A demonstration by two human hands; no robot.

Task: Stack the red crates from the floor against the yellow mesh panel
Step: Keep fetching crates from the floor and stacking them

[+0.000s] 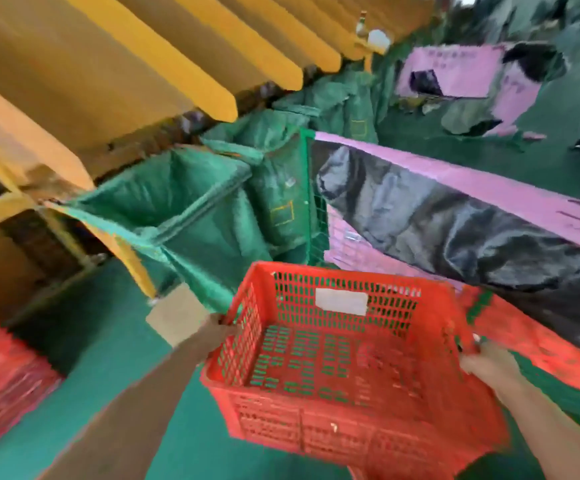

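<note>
So, red crate (347,362) was up off the green floor (115,382), carried between both hands w/ its open top facing the camera. Looked empty, thin perforated plastic all round, so prob light and fairly stiff, though the mesh walls could flex a bit if squeezed. Smooth plastic, not esp slippery given the rim lip. Not fragile. Best hold seemed to be the top rim on the two short ends, which is where the hands sat.

Left hand (221,329) was closed over the left end rim, fingers curled onto the edge near the far corner. Right hand (485,367) was wrapped on the right end rim, fingers hidden behind the wall, so how deep the grip went I can't tell. Crate hung between them, tilted slightly, near side lower.

More red crates (3,379) showed blurred at far left and another red one (541,344) just beside the right hand. Yellow frame (56,161) stood upper left, well apart from the crate; mesh itself too blurred to make out.
</note>
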